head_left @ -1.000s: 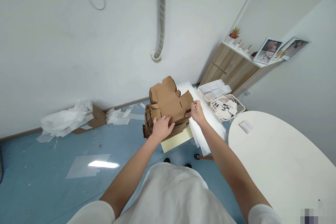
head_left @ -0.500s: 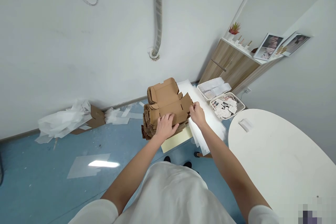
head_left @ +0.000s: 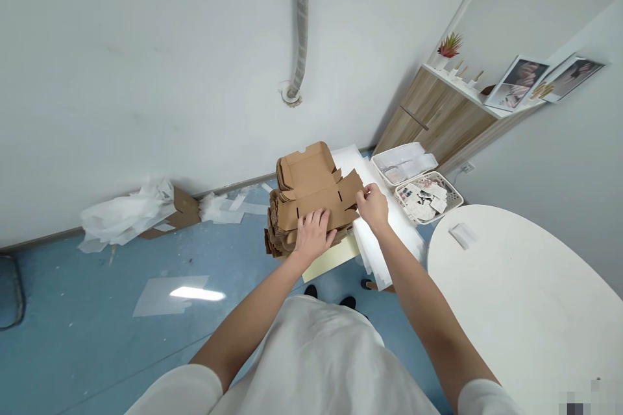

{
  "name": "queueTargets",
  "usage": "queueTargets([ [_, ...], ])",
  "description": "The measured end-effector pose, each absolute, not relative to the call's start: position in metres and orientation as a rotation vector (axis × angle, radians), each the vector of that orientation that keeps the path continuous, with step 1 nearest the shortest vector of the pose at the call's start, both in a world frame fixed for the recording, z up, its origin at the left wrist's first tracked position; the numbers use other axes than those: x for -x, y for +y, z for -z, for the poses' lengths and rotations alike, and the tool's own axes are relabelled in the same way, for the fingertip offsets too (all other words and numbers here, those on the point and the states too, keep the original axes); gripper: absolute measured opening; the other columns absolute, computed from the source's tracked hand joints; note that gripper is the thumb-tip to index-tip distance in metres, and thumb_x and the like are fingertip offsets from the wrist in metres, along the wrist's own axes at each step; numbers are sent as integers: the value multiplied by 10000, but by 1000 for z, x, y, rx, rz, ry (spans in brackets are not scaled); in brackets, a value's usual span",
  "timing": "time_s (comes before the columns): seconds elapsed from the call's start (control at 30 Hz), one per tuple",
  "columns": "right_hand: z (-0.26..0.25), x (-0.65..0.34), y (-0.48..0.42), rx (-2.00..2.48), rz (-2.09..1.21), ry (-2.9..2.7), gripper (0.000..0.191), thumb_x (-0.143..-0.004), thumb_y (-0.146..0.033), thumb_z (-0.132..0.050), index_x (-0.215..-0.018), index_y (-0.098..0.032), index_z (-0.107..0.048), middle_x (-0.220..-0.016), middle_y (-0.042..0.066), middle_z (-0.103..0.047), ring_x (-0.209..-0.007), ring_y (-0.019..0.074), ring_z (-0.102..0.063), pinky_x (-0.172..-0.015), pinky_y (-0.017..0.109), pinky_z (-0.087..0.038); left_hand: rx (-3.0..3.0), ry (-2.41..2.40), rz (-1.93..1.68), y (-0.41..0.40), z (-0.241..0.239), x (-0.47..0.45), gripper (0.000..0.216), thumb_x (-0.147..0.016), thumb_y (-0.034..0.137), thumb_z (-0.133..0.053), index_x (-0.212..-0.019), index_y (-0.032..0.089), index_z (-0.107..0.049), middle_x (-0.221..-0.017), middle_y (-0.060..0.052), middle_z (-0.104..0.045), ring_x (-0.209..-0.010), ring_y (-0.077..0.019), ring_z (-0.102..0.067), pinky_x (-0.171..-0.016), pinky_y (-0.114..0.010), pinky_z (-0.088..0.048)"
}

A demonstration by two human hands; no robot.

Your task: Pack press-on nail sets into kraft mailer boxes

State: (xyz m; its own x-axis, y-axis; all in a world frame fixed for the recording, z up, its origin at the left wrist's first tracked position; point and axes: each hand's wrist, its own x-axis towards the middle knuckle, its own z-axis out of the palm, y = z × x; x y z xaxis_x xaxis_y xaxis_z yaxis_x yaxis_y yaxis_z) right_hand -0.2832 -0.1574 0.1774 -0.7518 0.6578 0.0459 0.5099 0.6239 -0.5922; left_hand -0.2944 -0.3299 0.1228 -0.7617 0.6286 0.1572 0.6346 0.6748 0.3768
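A stack of flat brown cardboard box blanks stands on a pale yellow surface in front of me. On top lies one die-cut blank with its flaps spread. My left hand rests on the near edge of this top blank, fingers curled over it. Fingers of my right hand pinch the blank's right flap.
White sheets lie stacked right of the cardboard. Two white baskets with small cards sit beside a wooden cabinet. A round white table is at the right. Crumpled white paper and a box lie on the blue floor.
The top blank has been lowered onto the stack. My left hand slid a little right along its near edge. The view shifted slightly.
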Motion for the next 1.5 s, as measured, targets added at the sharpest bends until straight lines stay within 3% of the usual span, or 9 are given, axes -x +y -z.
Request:
queueTargets([
  [0.2, -178, 284, -154, 712, -1073, -2496, 102, -783, -325, -337, -802, -238, -384, -531, -44, -486, -500, 152, -462, -511, 253, -312, 1063, -2813, 635, -341, -124, 302, 358, -866, 286, -301, -1162, 224, -492, -1163, -96, -522, -1052, -242, -445, -905, -416, -273],
  [0.33, -184, 281, -160, 594, -1142, -2381, 117, -797, -336, -347, -830, -228, -376, -546, -59, -440, -485, 122, -465, -509, 244, -348, 1091, -2785, 687, -343, -132, 301, 388, -827, 394, -388, -1161, 231, -500, -1213, -97, -483, -1123, -265, -398, -946, -435, -236],
  [0.43, -188, 273, -158, 626, -1218, -2236, 154, -799, -359, -362, -870, -223, -356, -569, -66, -426, -455, 105, -475, -454, 229, -373, 985, -2800, 733, -343, -139, 301, 550, -764, 503, -444, -1233, 218, -428, -1299, -114, -387, -1196, -310, -310, -961, -466, -209],
  [0.63, -192, 232, -125, 664, -1351, -1868, 229, -771, -395, -446, -874, -231, -324, -610, -83, -415, -371, 55, -450, -328, 175, -365, 544, -2897, 791, -331, -138, 322, 765, -751, 512, -449, -1352, 137, -158, -1403, -193, -137, -1248, -337, -235, -938, -498, -248],
  [0.77, -196, 186, -94, 750, -1320, -1635, 254, -767, -424, -470, -857, -242, -318, -565, -104, -362, -322, 39, -405, -301, 162, -350, 705, -3013, 885, -297, -130, 329, 769, -768, 480, -444, -1359, 145, -82, -1370, -183, -260, -1214, -307, -324, -938, -493, -275],
  [0.87, -199, 143, -73, 811, -1303, -1485, 266, -762, -433, -484, -850, -249, -314, -530, -117, -344, -301, 32, -363, -299, 160, -345, 1007, -3032, 1010, -256, -129, 316, 754, -763, 433, -481, -1354, 154, -105, -1301, -164, -392, -1143, -289, -423, -920, -457, -320],
  [1.0, -200, 76, -48, 891, -1257, -1299, 294, -733, -428, -523, -840, -253, -312, -546, -114, -388, -323, 36, -387, -313, 156, -347, 1283, -2934, 1205, -194, -131, 278, 731, -738, 344, -537, -1339, 160, -163, -1251, -147, -455, -1019, -249, -527, -845, -376, -401],
  [1.2, -181, -36, -15, 1085, -1063, -1109, 296, -721, -435, -523, -844, -245, -332, -516, -116, -433, -339, 63, -448, -353, 184, -394, 1598, -2938, 1494, -115, -131, 204, 654, -737, 234, -524, -1308, 196, -207, -889, -43, -637, -727, -158, -610, -668, -284, -456],
  [1.5, -121, -187, 7, 1406, -959, -1120, 242, -682, -368, -537, -800, -225, -381, -559, -63, -500, -470, 148, -576, -422, 255, -434, 1934, -2816, 1064, -23, -122, 99, 576, -745, 235, -474, -1286, 194, -279, -868, -41, -620, -760, -180, -600, -667, -289, -440],
])
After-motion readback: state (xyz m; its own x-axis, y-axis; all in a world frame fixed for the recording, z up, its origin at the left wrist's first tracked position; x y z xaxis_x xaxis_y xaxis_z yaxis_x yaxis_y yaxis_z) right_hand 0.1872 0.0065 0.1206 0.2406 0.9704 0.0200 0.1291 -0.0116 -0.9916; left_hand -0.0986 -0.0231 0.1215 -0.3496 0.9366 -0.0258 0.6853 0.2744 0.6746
